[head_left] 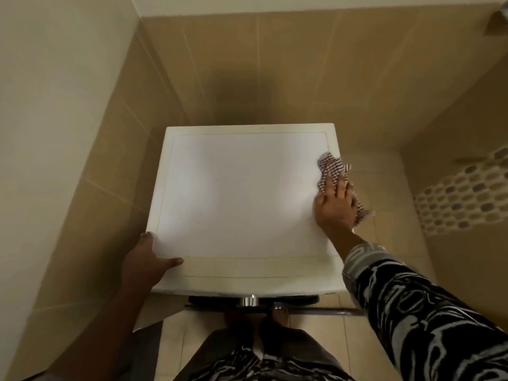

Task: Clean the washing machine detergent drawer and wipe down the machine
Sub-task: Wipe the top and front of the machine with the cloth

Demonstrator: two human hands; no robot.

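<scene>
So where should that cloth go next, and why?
Probably a sweep of the cloth leftward. The right hand presses it flat at the right edge of the washing machine, so nearly all of the broad white top lies to its left, and the left hand rests on the front left corner.

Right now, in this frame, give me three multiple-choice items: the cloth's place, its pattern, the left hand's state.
1. Where on the washing machine top is the cloth? A centre; B right edge; C front left corner.
2. The cloth is: A dark-and-white striped; B plain blue; C plain green.
3. The left hand: A hangs off the machine; B holds a bottle; C rests on the front left corner.
Answers: B, the right hand presses it there; A, stripes show plainly; C, it lies on that corner.
</scene>
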